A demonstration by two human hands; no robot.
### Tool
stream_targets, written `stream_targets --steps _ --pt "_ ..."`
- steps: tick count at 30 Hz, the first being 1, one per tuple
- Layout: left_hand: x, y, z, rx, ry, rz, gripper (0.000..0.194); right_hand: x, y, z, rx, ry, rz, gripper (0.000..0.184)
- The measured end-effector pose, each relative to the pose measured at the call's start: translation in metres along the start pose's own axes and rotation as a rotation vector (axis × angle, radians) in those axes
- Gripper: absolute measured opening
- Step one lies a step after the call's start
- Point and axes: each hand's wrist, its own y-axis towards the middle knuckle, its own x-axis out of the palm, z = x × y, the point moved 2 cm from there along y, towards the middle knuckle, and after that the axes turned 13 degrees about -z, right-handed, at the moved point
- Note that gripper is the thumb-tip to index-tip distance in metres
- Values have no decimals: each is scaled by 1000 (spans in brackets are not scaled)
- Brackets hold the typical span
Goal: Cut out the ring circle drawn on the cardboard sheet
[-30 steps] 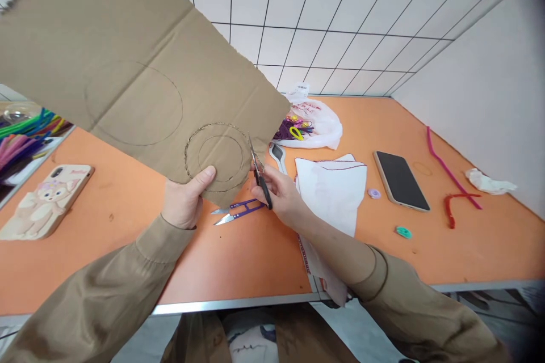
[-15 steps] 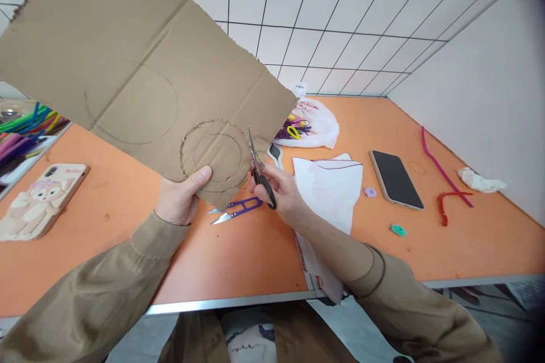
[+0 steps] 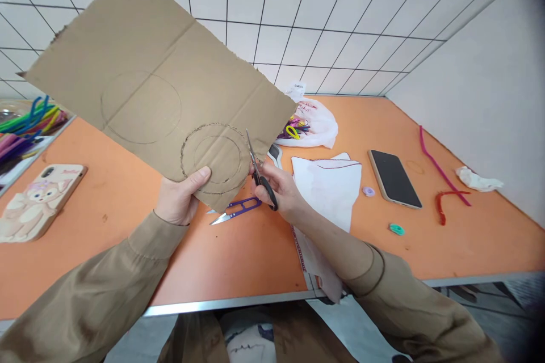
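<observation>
My left hand (image 3: 183,195) pinches the lower edge of a large brown cardboard sheet (image 3: 170,57), thumb on top, fingers hidden beneath. Two concentric rings are drawn near that thumb, and a cut runs along much of the outer one. Another drawn circle lies farther left on the sheet. In my right hand (image 3: 281,190) is a pair of black-handled scissors (image 3: 264,186), its blades pointing up at the right side of the cut ring. Below the sheet's corner, purple thread snips (image 3: 238,210) lie on the orange table (image 3: 204,261).
White cloth (image 3: 327,187) lies beside my right wrist, with a plastic bag (image 3: 321,125) behind it. To the right are a phone (image 3: 395,178), a green clip-like piece (image 3: 397,229) and pipe cleaners (image 3: 445,164). At left sit a cartoon-cased phone (image 3: 42,201) and colourful pipe cleaners (image 3: 32,125).
The cardboard's far left end has swung down and to the right, tilting the sheet. Both hands keep nearly the same places, still holding the sheet and the scissors.
</observation>
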Motion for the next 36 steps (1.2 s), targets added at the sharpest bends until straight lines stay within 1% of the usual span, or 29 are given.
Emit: stream_targets --steps 7,12,14,26,32,34,36 --pt "-4 2 -3 13 10 -36 72 2 2 -3 74 18 42 38" --pt "-4 2 -2 -11 30 -52 64 0 1 -2 73 10 49 32" --pt "-2 1 -2 -9 39 -52 63 0 0 -1 68 1 51 31" --pt "-1 1 -2 0 21 25 69 3 1 0 104 -14 66 28" --pt "-5 2 -3 -9 35 90 77 6 2 0 62 -28 55 22" --pt "-6 2 -3 3 34 84 74 7 3 0 68 -35 53 23" --pt "-8 2 -4 13 31 53 71 7 4 1 86 -20 40 28"
